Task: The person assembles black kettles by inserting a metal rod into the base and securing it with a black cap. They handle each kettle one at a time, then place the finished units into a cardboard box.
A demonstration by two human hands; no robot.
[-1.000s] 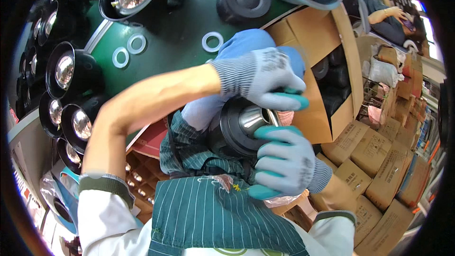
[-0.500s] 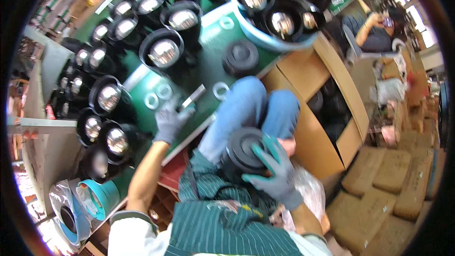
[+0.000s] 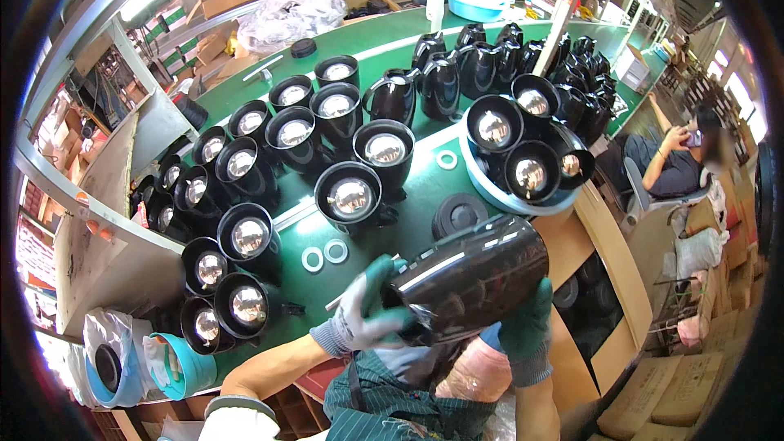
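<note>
A glossy black jug (image 3: 474,278) lies tilted on its side in the air above my lap. Gloved fingers of my left hand (image 3: 367,314) close round its left end, by what looks like the handle. My right hand (image 3: 527,331), also gloved, grips its lower right end. A thin pale metal strip (image 3: 333,303) shows on both sides of my left hand; whether it is held or lies on the table I cannot tell. Just beyond the jug, a black round lid-like part (image 3: 459,216) rests on the green table, and two white rings (image 3: 313,259) lie left of it.
Several open black jugs with shiny insides (image 3: 349,196) stand across the green table (image 3: 416,229). A light blue tub (image 3: 474,165) holds more. An open carton (image 3: 625,310) with black parts is at my right; blue buckets (image 3: 196,366) stand left. Another person (image 3: 674,155) sits far right.
The view has tipped up toward the table. My left hand has come from the table to the jug. The jug, earlier base-up on my lap under my right hand, is now raised and sideways.
</note>
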